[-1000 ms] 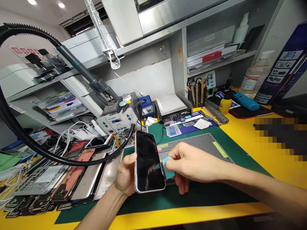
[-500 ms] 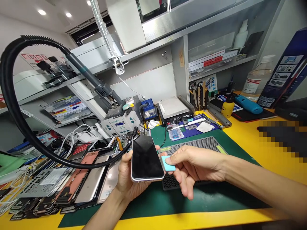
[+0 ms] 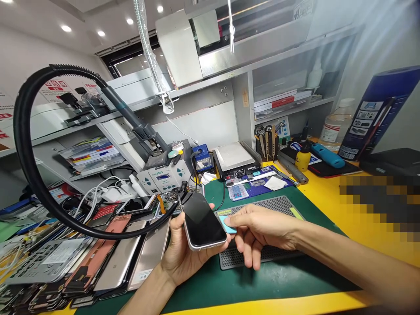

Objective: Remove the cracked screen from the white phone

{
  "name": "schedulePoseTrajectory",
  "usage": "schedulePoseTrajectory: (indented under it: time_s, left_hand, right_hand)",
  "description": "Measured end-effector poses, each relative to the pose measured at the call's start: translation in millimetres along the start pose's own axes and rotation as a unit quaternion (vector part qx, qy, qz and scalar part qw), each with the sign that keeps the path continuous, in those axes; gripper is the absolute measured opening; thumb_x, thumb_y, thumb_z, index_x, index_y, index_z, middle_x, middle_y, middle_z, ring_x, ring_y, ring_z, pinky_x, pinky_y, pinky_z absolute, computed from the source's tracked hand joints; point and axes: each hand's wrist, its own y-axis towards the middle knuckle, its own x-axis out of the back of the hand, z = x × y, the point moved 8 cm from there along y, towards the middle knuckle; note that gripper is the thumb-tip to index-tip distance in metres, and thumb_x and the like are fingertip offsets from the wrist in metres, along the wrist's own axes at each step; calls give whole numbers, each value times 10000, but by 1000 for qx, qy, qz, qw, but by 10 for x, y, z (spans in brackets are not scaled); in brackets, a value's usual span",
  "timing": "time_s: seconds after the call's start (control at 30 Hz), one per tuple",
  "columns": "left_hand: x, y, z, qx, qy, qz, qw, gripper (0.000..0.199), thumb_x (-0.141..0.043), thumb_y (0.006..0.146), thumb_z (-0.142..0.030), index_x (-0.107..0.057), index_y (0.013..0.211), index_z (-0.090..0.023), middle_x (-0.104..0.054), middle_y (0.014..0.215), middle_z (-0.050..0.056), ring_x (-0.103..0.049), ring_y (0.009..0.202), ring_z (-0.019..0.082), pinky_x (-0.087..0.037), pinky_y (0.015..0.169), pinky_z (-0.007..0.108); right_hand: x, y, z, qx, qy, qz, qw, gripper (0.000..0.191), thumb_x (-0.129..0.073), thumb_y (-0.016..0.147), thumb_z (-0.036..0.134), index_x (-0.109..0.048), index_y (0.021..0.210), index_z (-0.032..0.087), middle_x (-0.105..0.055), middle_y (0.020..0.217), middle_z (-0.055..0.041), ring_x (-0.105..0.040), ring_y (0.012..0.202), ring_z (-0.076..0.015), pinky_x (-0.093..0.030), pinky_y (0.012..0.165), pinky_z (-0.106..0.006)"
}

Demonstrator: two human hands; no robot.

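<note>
My left hand (image 3: 183,253) is closed around a smartphone (image 3: 204,223), thumb on its left edge and fingertips showing along the right. The phone's black screen faces up and its pale frame is tilted. Between thumb and fingers, my right hand (image 3: 259,227) pinches a light blue flat piece (image 3: 227,224), like a small blade holder or pry card. That piece lies against or very close to the phone's right edge; contact cannot be made out exactly. Below both hands is a grey perforated mat (image 3: 272,258) on a green work mat (image 3: 256,286).
A black hose (image 3: 24,144) loops at left above stacked phones and parts (image 3: 121,258). Behind stand a hot-air station (image 3: 166,177), a blue soldering unit (image 3: 203,159) and a flat-topped heating plate (image 3: 234,157). Rightward are a yellow bottle (image 3: 302,161) and a blue can (image 3: 377,113).
The camera view has tilted and shifted slightly. The phone has turned a little in my left hand, and the light blue piece sits at a different angle by its right edge.
</note>
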Motion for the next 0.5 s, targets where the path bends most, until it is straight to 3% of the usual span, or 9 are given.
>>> schedulePoseTrajectory:
  time_s: [0.37, 0.5]
  left_hand:
    - [37, 24, -7, -8, 43, -11, 999, 513, -598, 875, -582, -604, 1253, -235, -743, 1092, 116, -712, 999, 339, -529, 866, 442]
    - [26, 15, -63, -27, 94, -38, 994, 517, -578, 892, -581, -554, 1259, -216, -733, 1122, 102, -706, 1015, 340, -524, 874, 463]
  right_hand:
    - [216, 36, 8, 21, -130, -71, 989, 485, -621, 847, 594, -622, 701, 131, -641, 623, -44, -665, 509, -164, -547, 425, -242]
    - [339, -121, 282, 115, -244, -198, 942, 481, -646, 818, 624, -595, 703, 160, -624, 605, -22, -593, 461, -128, -444, 374, -201]
